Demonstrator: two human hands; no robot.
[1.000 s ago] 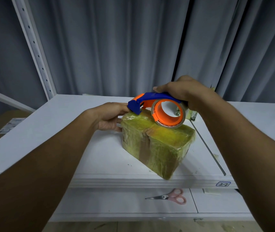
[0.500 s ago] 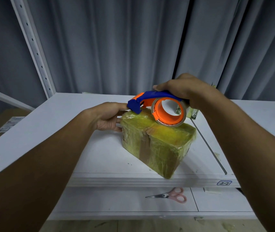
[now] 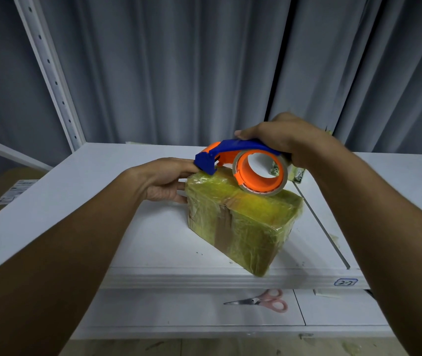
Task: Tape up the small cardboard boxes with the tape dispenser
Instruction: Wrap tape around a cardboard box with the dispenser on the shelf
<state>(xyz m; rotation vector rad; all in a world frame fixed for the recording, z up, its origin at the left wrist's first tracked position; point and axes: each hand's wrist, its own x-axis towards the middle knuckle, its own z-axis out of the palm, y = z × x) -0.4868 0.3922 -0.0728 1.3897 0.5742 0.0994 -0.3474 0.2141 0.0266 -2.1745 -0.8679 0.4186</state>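
Observation:
A small cardboard box [image 3: 246,227], wrapped in shiny yellowish tape with a brown strip down its front, stands on the white shelf [image 3: 76,201]. My right hand [image 3: 284,140] grips the blue and orange tape dispenser [image 3: 243,163] from above; its roll rests on the box's top and its blue front end sits at the box's far left corner. My left hand [image 3: 166,181] rests against the box's left end, fingers straight along that end and touching the top left edge just below the dispenser's front end.
Pink-handled scissors [image 3: 264,301] lie on the lower shelf below the front edge. A label marked 2-2 [image 3: 345,282] is on the shelf's front lip. A white upright post [image 3: 48,70] rises at the left, grey curtains hang behind, and a metal divider strip [image 3: 320,222] runs along the right.
Almost nothing has moved: the dispenser stays on the box's top left and both hands keep their places.

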